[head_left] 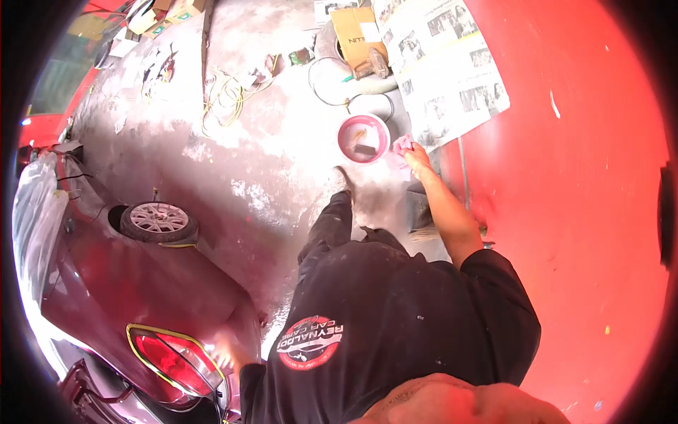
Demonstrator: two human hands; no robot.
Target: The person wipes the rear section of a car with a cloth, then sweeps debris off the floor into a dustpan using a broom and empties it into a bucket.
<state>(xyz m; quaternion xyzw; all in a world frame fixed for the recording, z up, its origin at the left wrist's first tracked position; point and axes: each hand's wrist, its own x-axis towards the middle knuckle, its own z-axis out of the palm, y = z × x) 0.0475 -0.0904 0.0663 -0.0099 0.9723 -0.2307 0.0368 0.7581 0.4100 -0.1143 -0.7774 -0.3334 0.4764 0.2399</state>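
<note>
My right hand (418,160) is closed on a crumpled pink cloth (403,148). Just left of that cloth, a round pink-rimmed bucket (386,140) stands on the floor, with a dark block (365,150) and a small yellowish piece inside. At the lower left my left hand (226,351) is smeared by motion, so its fingers cannot be read. It is close to the red tail light (169,359) of a maroon car (176,290). Yellow tape (135,348) runs around the light.
A car wheel (159,220) shows at the maroon car's side, and plastic sheeting (34,226) covers its far end. Newspaper (452,106) hangs over a large red panel (565,212) on the right. A cardboard box (355,35), hoses and a coiled yellow cord (224,99) lie ahead.
</note>
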